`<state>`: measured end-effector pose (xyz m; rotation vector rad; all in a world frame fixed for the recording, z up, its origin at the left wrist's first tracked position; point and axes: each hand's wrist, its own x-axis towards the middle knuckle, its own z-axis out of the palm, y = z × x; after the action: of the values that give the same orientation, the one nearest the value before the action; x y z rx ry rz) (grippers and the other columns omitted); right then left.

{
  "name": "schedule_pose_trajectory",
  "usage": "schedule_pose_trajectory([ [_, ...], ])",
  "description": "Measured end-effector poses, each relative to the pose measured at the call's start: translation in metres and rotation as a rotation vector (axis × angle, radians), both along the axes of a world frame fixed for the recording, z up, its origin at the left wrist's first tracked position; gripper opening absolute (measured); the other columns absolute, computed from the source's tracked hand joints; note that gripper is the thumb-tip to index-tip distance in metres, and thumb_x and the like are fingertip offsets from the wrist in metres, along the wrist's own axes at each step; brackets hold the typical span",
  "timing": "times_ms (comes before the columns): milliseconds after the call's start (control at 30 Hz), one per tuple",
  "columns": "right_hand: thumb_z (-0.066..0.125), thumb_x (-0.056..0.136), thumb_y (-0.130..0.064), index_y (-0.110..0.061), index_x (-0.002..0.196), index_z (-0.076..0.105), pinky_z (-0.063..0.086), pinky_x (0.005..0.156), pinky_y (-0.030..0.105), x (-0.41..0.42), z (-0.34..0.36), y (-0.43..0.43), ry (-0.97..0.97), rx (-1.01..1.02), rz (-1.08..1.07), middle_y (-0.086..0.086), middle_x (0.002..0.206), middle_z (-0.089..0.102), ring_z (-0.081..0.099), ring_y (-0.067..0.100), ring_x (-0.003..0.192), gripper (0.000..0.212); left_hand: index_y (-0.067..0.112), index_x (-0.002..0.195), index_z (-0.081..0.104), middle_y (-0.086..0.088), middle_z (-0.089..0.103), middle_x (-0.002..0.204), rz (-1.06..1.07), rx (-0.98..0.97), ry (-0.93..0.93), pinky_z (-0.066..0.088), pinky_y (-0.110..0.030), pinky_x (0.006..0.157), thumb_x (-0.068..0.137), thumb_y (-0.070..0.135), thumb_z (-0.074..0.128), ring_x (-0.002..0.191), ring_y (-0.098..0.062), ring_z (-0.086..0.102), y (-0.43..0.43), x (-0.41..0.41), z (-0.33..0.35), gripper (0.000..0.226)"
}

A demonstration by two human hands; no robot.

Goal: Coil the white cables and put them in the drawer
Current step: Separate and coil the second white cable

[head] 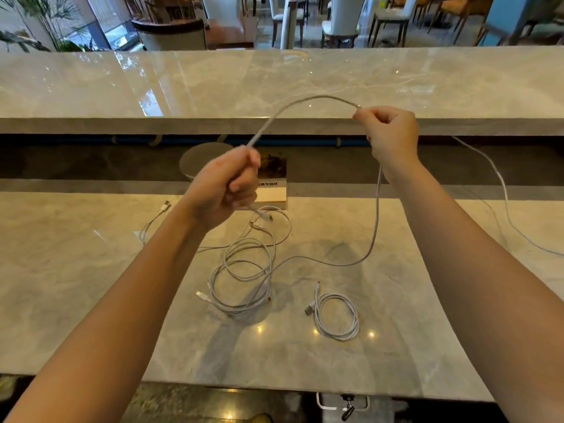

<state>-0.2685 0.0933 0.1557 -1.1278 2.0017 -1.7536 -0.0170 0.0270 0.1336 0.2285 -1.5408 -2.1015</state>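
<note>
1 held cable (320,96): white, arched in air, tail trailing to bench (91,285). 1 loose tangle (271,261) mid-bench. 1 coiled cable (357,319) to its right.

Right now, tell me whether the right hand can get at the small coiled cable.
Probably, once freed: the right hand pinches the raised cable, but the small coiled cable lies uncovered on the counter below it.

We judge this a restaurant or hotel lounge, seen from behind a service bar. We note a marble worktop (91,270) backed by a raised marble ledge (274,74), upholstered dining chairs (340,13) and a wooden table (229,35) beyond, a potted palm (45,19) beside tall windows (105,22), and a printed placard (271,178) standing at the worktop's back edge
</note>
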Motion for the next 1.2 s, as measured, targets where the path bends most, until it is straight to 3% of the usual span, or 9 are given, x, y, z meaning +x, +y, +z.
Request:
schedule_pose_trajectory([
  [233,0.053,0.093,-0.026,-0.016,0.109,0.068,0.042,0.058,0.019,0.031,-0.045,0.014,0.384,0.404,0.285,-0.005,0.087,0.065,0.054,0.004,0.066,0.023,0.012,0.116,0.049,0.005,0.048,0.068,0.104,-0.031,0.186,0.036,-0.019,0.053,0.099,0.017,0.027,0.057,-0.007,0.04,-0.013,-0.026,0.028,0.028],
  [433,0.047,0.096,-0.026,-0.016,0.11,0.063,0.052,0.074,0.039,0.078,-0.033,0.033,0.874,0.492,0.45,0.006,0.098,0.067,0.062,0.023,0.087,0.024,0.022,0.126,0.037,-0.004,0.06,0.083,0.286,-0.571,-0.205,0.054,-0.03,0.076,0.102,0.019,0.029,0.074,-0.016,0.063,0.0,-0.051,0.014,0.026],
  [533,0.052,0.093,-0.025,-0.014,0.105,0.064,0.045,0.062,0.032,0.08,-0.022,0.04,1.003,0.252,0.372,0.005,0.091,0.067,0.063,0.023,0.08,0.02,0.017,0.106,0.052,0.002,0.06,0.073,0.378,-0.791,-0.506,0.052,-0.016,0.061,0.1,0.023,0.037,0.061,-0.001,0.061,0.005,-0.055,0.005,0.017],
  [667,0.062,0.087,-0.032,-0.011,0.105,0.058,0.046,0.06,0.03,0.066,-0.014,0.037,0.902,0.157,0.195,0.004,0.087,0.065,0.059,0.017,0.072,0.028,0.019,0.077,0.054,0.005,0.052,0.061,0.409,-0.841,-0.667,0.041,-0.014,0.051,0.099,0.031,0.039,0.045,0.001,0.047,0.008,-0.05,-0.003,0.029],
  [767,0.062,0.085,-0.039,-0.013,0.113,0.058,0.045,0.065,0.026,0.053,-0.016,0.029,0.885,0.202,0.191,0.004,0.095,0.065,0.056,0.012,0.078,0.039,0.016,0.075,0.055,0.005,0.044,0.055,0.224,-0.597,-0.757,0.033,-0.014,0.044,0.099,0.036,0.036,0.042,-0.004,0.037,0.01,-0.044,0.007,0.037],
  [900,0.054,0.093,-0.027,-0.014,0.118,0.062,0.05,0.088,0.027,0.048,-0.017,0.02,0.493,0.158,0.591,0.003,0.114,0.065,0.061,0.013,0.104,0.03,0.015,0.072,0.05,0.008,0.035,0.047,-0.223,-0.181,-0.545,0.021,-0.021,0.041,0.097,0.039,0.035,0.038,-0.007,0.029,-0.002,-0.027,0.021,0.038],
  [967,0.048,0.096,-0.025,-0.013,0.108,0.065,0.05,0.09,0.027,0.051,-0.013,0.02,0.245,0.175,0.728,0.004,0.105,0.067,0.063,0.013,0.099,0.024,0.014,0.072,0.05,0.011,0.035,0.043,-0.298,-0.039,-0.418,0.023,-0.018,0.038,0.095,0.039,0.034,0.033,-0.004,0.029,-0.007,-0.022,0.021,0.038],
  [1100,0.043,0.098,-0.024,-0.009,0.082,0.057,0.052,0.063,0.025,0.06,-0.002,0.019,-0.093,0.148,0.839,-0.006,0.055,0.052,0.054,0.011,0.053,0.026,0.016,0.075,0.057,0.009,0.039,0.044,-0.274,0.112,-0.246,0.024,-0.017,0.04,0.098,0.035,0.028,0.034,-0.001,0.034,-0.011,-0.016,0.015,0.042],
  [1200,0.045,0.098,-0.026,-0.011,0.075,0.056,0.034,0.044,0.019,0.064,0.002,0.014,-0.256,0.112,0.8,-0.009,0.048,0.038,0.034,0.008,0.044,0.03,0.014,0.084,0.055,0.007,0.041,0.05,-0.211,0.141,-0.176,0.034,-0.018,0.046,0.099,0.03,0.026,0.042,-0.005,0.039,-0.011,-0.014,0.01,0.036],
])
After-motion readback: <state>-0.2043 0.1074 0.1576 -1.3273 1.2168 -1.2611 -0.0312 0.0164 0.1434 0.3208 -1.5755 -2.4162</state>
